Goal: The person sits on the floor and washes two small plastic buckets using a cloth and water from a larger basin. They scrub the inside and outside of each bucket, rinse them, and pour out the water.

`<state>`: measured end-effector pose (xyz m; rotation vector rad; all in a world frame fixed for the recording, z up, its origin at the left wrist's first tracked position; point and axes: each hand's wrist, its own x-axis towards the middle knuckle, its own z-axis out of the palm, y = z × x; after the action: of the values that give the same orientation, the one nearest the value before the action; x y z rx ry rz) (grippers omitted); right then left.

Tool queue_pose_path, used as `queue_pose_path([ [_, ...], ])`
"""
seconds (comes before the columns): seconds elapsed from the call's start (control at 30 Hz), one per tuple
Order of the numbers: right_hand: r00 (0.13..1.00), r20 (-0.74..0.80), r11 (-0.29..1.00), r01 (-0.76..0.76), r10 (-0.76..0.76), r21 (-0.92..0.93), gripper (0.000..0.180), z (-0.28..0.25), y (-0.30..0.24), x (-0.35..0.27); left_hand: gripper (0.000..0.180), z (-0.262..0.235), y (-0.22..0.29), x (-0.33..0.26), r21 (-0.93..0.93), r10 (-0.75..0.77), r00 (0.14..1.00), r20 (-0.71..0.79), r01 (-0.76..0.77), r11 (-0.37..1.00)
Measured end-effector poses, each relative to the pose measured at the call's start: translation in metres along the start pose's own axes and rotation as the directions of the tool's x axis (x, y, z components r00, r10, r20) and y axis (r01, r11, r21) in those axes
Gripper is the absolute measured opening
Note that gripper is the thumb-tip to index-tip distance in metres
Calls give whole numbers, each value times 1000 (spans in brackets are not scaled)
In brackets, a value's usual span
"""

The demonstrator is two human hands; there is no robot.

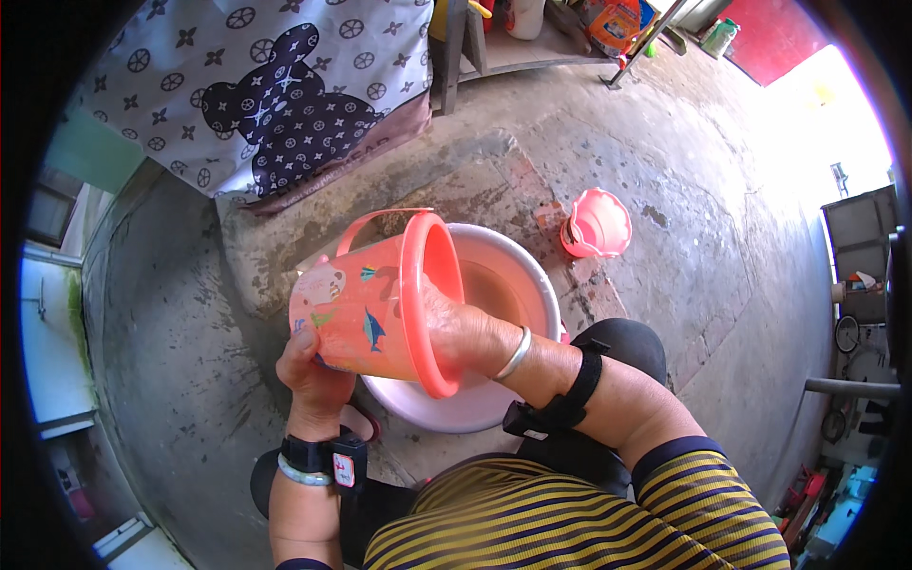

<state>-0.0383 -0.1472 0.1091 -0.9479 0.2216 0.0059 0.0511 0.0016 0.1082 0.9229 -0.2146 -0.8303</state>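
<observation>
A coral-pink toy-print bucket (370, 313) with sea-animal stickers lies tilted on its side in the air, its mouth turned to the right. My left hand (312, 372) grips it by the base, thumb on the near side. My right hand (448, 328) reaches into the mouth; its fingers are hidden inside, so what they hold cannot be seen. Below the bucket a pale pink basin (543, 294) stands on the floor with cloudy brownish water (496, 287) in it. The bucket's handle (366, 228) stands up on the far side.
A small pink scalloped container (600, 224) is on the wet concrete floor (665, 256) to the right of the basin. A patterned cloth (285, 104) hangs at the far left. A shelf (513, 52) with bottles stands at the back.
</observation>
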Motion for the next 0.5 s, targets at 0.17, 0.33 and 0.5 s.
queue_pose_path([
  [0.17, 996, 58, 997, 64, -67, 38, 30, 0, 2, 2, 98, 0, -4, 0, -53, -18, 999, 29, 20, 998],
  [0.33, 991, 118, 917, 100, -59, -386, 29, 5, -20, -11, 97, -6, -3, 0, -64, -65, 995, 69, 70, 996],
  [0.5, 983, 164, 823, 157, -79, -546, 28, 3, -12, -9, 99, -6, -2, 1, 17, -126, 992, 30, 126, 992],
])
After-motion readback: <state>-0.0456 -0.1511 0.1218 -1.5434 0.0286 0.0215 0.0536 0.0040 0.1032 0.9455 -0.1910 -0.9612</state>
